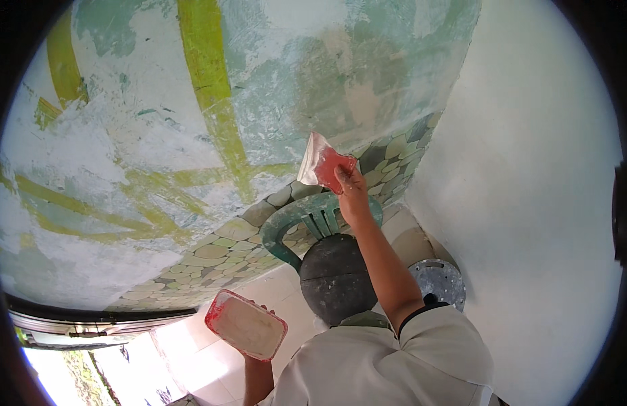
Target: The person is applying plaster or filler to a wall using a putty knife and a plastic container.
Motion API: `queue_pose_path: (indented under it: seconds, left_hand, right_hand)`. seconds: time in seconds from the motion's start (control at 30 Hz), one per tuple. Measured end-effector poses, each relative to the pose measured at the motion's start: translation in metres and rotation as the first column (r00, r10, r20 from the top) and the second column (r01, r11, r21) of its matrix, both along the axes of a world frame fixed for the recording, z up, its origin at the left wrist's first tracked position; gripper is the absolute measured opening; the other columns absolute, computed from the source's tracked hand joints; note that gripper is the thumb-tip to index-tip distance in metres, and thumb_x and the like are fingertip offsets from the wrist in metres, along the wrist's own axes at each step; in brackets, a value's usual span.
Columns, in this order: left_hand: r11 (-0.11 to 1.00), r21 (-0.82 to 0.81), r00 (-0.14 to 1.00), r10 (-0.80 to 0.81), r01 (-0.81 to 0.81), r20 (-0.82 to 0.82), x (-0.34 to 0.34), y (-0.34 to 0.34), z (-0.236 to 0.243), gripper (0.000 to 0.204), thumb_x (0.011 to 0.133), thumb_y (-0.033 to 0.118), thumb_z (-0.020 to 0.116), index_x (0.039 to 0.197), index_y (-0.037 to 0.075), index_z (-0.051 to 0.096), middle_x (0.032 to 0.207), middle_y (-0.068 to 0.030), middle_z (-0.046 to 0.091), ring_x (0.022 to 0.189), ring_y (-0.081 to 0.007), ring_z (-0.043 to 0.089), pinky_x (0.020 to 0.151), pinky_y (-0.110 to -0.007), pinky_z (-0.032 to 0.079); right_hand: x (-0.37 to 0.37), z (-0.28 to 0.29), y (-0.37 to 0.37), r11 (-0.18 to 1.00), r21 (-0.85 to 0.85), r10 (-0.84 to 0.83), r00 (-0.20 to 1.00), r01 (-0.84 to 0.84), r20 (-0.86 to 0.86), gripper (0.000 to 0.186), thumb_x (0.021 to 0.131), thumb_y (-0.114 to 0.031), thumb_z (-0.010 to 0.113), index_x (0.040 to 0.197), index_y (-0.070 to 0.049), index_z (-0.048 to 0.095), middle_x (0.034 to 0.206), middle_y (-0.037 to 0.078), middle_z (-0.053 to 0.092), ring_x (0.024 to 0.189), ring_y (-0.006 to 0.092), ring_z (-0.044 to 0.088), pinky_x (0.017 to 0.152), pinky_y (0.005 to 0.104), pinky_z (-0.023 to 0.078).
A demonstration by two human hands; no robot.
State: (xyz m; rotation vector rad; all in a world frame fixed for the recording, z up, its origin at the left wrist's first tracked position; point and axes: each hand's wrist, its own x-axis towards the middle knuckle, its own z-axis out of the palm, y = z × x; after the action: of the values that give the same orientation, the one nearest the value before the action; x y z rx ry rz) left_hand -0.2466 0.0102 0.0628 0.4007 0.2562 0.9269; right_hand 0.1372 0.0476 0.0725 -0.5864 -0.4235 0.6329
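Scraper (321,164) in RH (352,190), tub (216,314) in LH (263,307)

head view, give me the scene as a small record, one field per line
left hand: holds a red-rimmed tray, mostly hidden behind it
tray contents: pale paste
right hand: holds a red scraper with a pale-smeared blade; contact with the wall unclear
patchy wall: white and green, with yellow-green bands
lower strip: stone-patterned border
side wall: plain, pale
nearby: green chair, dark round object of unclear kind
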Motion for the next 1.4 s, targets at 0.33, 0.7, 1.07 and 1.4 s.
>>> queue_pose_path:
  seconds: [0.33, 0.7, 1.07, 1.4]
  left_hand:
    - [0.977, 0.200, 0.996, -0.061, 0.071, -0.059, -0.010, 0.005, 0.009, 0.080, 0.085, 0.064, 0.050, 0.144, 0.016, 0.029, 0.140, -0.0159, 0.043, 0.119, -0.0387, 0.049, 0.105, -0.055, 0.034]
    - [0.951, 0.295, 0.427, -0.308, 0.097, 0.850, -0.029, 0.026, -0.054, 0.082, 0.085, 0.066, 0.048, 0.145, 0.015, 0.027, 0.140, -0.0154, 0.042, 0.121, -0.0394, 0.048, 0.104, -0.057, 0.034]
    - [0.997, -0.039, 0.998, 0.058, -0.059, -0.030, -0.066, 0.019, -0.014, 0.076, 0.087, 0.062, 0.048, 0.143, 0.015, 0.030, 0.141, -0.0151, 0.042, 0.119, -0.0384, 0.050, 0.105, -0.056, 0.034]
    - [0.992, 0.113, 0.991, -0.042, 0.056, -0.125, -0.026, 0.009, -0.006, 0.075, 0.087, 0.056, 0.053, 0.143, 0.013, 0.029, 0.142, -0.0139, 0.039, 0.124, -0.0385, 0.045, 0.106, -0.057, 0.033]
  right_hand:
    - [-0.016, -0.073, 0.006, 0.936, -0.202, -0.249, 0.947, 0.289, 0.201, 0.022, 0.093, -0.007, 0.055, 0.113, 0.000, 0.061, 0.108, 0.004, 0.062, 0.097, 0.0112, 0.058, 0.087, 0.0283, 0.046]
    - [-0.073, -0.011, 0.120, 0.586, -0.104, -0.636, 0.536, 0.803, 0.556, 0.037, 0.095, -0.005, 0.045, 0.132, 0.000, 0.049, 0.133, 0.016, 0.052, 0.119, 0.0268, 0.054, 0.098, 0.0337, 0.042]
    - [-0.070, -0.032, 0.047, 0.739, -0.297, -0.339, 0.715, 0.604, 0.611, 0.031, 0.098, -0.020, 0.047, 0.120, 0.001, 0.057, 0.116, 0.014, 0.062, 0.106, 0.0227, 0.059, 0.095, 0.0331, 0.043]
    - [0.092, -0.074, 0.037, 0.585, -0.158, -0.694, 0.592, 0.796, 0.410, 0.026, 0.091, -0.003, 0.050, 0.114, 0.002, 0.060, 0.114, 0.010, 0.062, 0.098, 0.0165, 0.059, 0.089, 0.0278, 0.045]
